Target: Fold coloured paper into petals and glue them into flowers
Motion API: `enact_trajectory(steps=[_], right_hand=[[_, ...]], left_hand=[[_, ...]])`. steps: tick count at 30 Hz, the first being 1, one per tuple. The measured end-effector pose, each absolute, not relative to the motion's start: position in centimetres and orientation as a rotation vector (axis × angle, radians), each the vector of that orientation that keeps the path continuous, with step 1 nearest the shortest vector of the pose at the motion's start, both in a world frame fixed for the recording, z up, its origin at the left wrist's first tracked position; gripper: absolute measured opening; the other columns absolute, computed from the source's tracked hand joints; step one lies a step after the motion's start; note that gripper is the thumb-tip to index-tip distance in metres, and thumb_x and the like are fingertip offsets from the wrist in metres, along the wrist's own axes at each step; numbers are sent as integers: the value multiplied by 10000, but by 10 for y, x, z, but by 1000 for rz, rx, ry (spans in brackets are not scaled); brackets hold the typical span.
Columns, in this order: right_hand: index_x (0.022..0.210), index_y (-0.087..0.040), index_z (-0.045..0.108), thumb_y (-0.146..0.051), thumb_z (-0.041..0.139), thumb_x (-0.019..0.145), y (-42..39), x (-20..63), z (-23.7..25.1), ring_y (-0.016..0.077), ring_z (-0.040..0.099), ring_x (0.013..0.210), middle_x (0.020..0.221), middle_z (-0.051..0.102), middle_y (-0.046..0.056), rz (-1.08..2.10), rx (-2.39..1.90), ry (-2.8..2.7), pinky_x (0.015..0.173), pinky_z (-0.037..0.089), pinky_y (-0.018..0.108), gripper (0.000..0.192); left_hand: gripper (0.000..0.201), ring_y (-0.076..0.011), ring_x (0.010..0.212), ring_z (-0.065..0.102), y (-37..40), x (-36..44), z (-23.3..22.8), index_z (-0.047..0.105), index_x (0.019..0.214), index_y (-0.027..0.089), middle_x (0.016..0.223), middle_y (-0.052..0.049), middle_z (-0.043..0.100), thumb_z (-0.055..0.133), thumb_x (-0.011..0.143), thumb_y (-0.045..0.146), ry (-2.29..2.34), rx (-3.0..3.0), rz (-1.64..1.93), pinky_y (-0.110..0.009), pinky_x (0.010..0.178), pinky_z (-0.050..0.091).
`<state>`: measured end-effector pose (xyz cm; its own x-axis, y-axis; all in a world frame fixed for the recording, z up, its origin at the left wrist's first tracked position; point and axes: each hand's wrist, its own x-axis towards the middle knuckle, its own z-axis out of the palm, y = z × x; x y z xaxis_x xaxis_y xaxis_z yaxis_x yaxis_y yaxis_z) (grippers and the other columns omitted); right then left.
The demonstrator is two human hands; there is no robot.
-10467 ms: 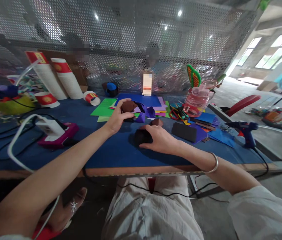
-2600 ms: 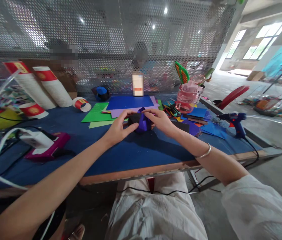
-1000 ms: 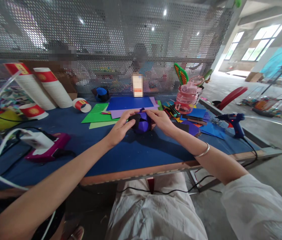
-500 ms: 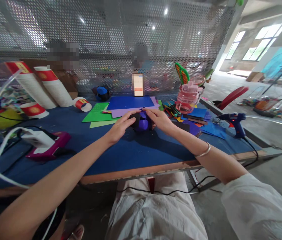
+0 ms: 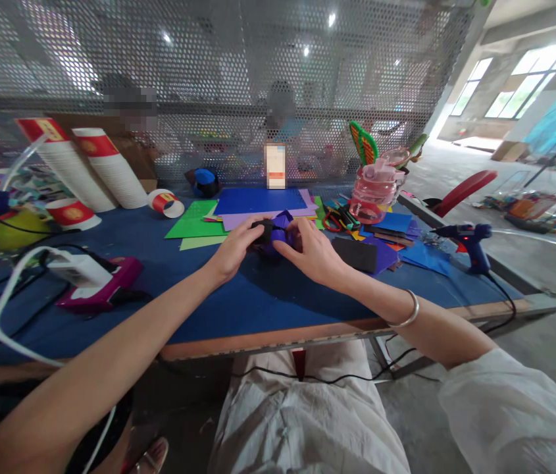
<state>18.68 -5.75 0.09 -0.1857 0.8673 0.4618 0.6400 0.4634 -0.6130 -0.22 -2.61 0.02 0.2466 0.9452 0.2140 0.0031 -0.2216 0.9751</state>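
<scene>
Purple-and-black folded paper piece (image 5: pixel 274 236), small, crumpled, held just above blue tabletop (image 5: pixel 238 296)

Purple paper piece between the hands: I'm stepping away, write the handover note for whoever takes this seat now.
Left hand: fingertips pinching the purple folded paper piece and the black piece on its left side.
Right hand: fingers closed on the same purple piece from the right.
Both pieces sit just above the blue table mat, in front of the coloured paper stack.
Done: purple paper is folded and set against the black piece.
Left: cannot tell whether they are joined. Blue glue gun stands at the right edge, untouched.
</scene>
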Motion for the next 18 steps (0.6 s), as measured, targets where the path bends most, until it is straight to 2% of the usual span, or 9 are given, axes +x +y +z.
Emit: enact_trajectory(steps=[6, 12, 18], right_hand=[[1035, -223, 504, -430, 649, 884, -51, 190, -7, 191, 589, 881, 958, 619, 28, 555, -1147, -1835, 866, 483, 385, 294], [1056, -234, 456, -434, 632, 879, -46, 188, -13, 167, 575, 763, 837, 558, -25, 789, -1127, -1746, 770, 502, 358, 319], [1092, -235, 461, -401, 637, 869, -41, 188, -19, 168, 592, 769, 830, 548, -27, 875, -1099, -1695, 731, 526, 342, 329]], left_hand=[[353, -209, 972, 635, -26, -2, 3, 669, 1195, 193, 1129, -58, 717, 603, 878, 333, 951, 1429, 1169, -277, 761, 506], [291, -176, 824, 621, -25, -1, 4, 683, 1151, 196, 1027, -51, 712, 579, 890, 272, 987, 1319, 1192, -255, 671, 488], [247, -146, 696, 587, -26, 0, 8, 684, 1125, 207, 907, -25, 681, 578, 907, 258, 1002, 1242, 1173, -247, 624, 477]])
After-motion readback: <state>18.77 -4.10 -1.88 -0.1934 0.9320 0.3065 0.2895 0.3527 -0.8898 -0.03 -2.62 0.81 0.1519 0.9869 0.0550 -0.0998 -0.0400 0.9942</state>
